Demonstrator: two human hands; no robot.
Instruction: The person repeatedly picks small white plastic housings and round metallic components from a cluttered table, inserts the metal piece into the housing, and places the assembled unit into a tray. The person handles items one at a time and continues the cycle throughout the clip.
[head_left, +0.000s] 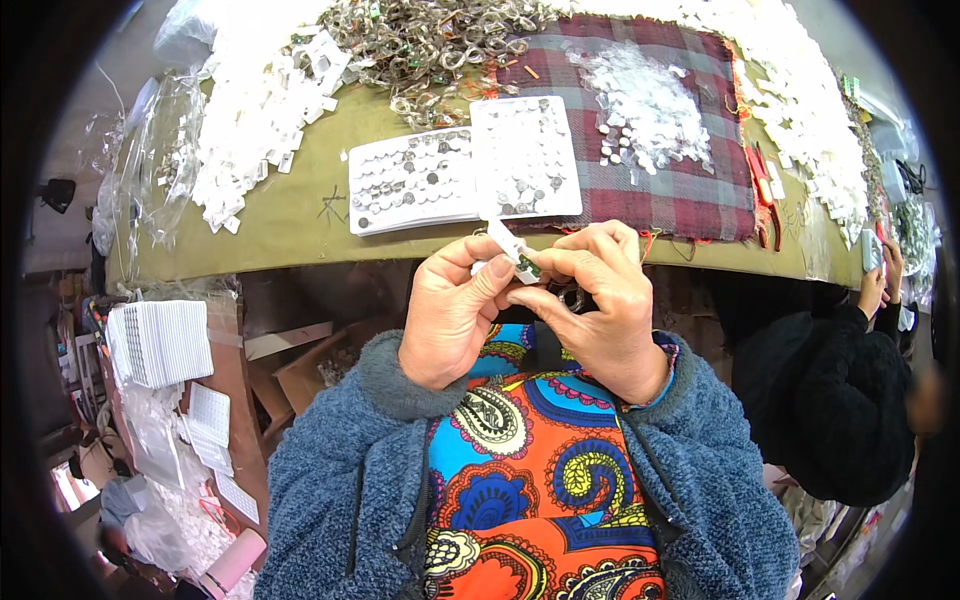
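In front of my chest, just past the table edge, my two hands meet over a small white plastic casing (pixel 503 236). My left hand (pixel 447 312) pinches the casing between thumb and fingers. At its lower end sits a small green circuit board (pixel 527 266), which the thumb and forefinger of my right hand (pixel 603 298) grip. A dark coiled cable (pixel 571 297) shows partly under the right fingers. Directly beyond my hands, a white tray (pixel 352 190) and a second white tray (pixel 573 160) hold rows of small round white and dark parts.
A heap of coiled cables (pixel 425 50) lies at the back. On a plaid cloth (pixel 690 205) are clear and white bits (pixel 645 105); red-handled pliers (pixel 765 200) lie beside it. White casings (pixel 255 130) pile up left. At right, a co-worker's hands (pixel 880 275) hold something.
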